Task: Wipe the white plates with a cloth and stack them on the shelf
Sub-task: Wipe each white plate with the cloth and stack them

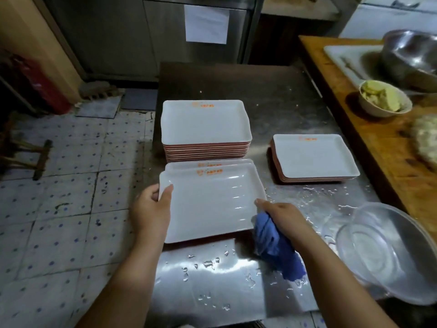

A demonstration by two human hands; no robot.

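Observation:
A white rectangular plate [210,204] with an orange logo is held tilted above the wet steel counter [212,280]. My left hand [151,209] grips its left edge, thumb on the rim. My right hand [283,218] holds a crumpled blue cloth [276,249] at the plate's right near corner. Another plate [227,163] lies just behind and under the held one. A tall stack of plates [203,121] stands further back, and a short stack [314,157] sits to the right.
A clear plastic basin [383,252] lies tilted at the counter's right front. On the wooden board [369,129] at right stand a bowl of food [385,100] and a steel bowl [411,55]. Tiled floor [59,209] drops off left of the counter.

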